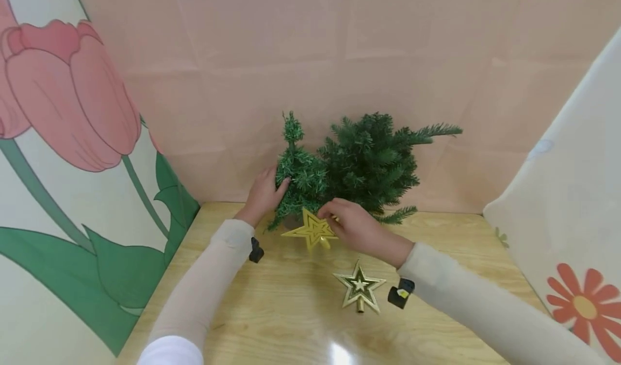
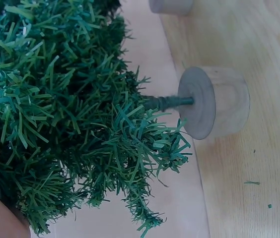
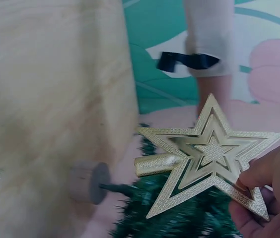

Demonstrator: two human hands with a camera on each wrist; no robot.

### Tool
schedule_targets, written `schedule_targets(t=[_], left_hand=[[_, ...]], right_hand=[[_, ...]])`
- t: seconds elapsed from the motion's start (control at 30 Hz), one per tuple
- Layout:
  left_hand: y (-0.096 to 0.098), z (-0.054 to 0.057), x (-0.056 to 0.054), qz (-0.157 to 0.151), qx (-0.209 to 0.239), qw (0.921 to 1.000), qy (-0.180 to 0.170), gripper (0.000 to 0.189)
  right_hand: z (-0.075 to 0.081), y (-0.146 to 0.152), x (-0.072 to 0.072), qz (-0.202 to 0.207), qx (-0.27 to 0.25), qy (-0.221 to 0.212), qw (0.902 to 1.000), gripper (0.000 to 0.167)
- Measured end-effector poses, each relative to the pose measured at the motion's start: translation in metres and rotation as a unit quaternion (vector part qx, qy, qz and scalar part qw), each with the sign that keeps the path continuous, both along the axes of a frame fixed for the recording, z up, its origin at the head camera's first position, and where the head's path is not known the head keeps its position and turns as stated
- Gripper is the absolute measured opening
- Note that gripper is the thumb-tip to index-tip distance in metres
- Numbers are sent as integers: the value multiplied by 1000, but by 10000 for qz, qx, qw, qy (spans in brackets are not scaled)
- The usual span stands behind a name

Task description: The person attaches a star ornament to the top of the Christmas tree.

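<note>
A small artificial Christmas tree (image 1: pixel 303 179) with tinsel-like green needles stands at the back of the table. My left hand (image 1: pixel 262 195) grips its left side, the thumb in front and the other fingers hidden among the branches. Its round wooden base (image 2: pixel 224 101) shows in the left wrist view. My right hand (image 1: pixel 359 227) pinches a gold star tree topper (image 3: pixel 212 151) by one of its points, in front of the tree's lower branches. The topper's hollow stem (image 3: pixel 157 164) points away from the fingers, towards the base side.
A fuller, darker Christmas tree (image 1: pixel 373 163) is close on the right, one branch reaching far right. A second gold star topper (image 1: pixel 360 287) lies on the wooden table (image 1: pixel 271 311) nearer me. A pink cloth backdrop (image 1: pixel 262 47) rises behind, with a tulip-print panel (image 1: pixel 73 95) at left.
</note>
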State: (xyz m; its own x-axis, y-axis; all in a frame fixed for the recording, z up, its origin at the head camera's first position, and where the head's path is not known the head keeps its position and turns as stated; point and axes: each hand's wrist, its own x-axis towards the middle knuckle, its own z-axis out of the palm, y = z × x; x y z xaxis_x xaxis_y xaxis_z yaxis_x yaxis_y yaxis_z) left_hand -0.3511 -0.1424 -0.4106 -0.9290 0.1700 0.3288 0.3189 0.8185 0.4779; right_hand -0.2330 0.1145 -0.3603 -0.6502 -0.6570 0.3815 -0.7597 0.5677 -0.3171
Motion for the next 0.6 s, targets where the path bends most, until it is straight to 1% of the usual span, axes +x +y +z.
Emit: schedule_targets(t=[0.07, 0.2, 0.4, 0.6], left_hand=[[1, -1, 0, 0, -5, 10000, 5, 71], [1, -2, -1, 18, 5, 10000, 43, 70], [0, -3, -2, 1, 31, 9999, 122, 71], [-1, -5, -4, 9, -7, 10000, 54, 68]], right_hand=[[11, 0, 0, -62, -68, -64, 9999, 21], [28, 1, -2, -175, -302, -85, 9994, 20], [47, 0, -10, -122, -577, 266, 9979, 18], [65, -3, -19, -255, -808, 464, 9953, 18]])
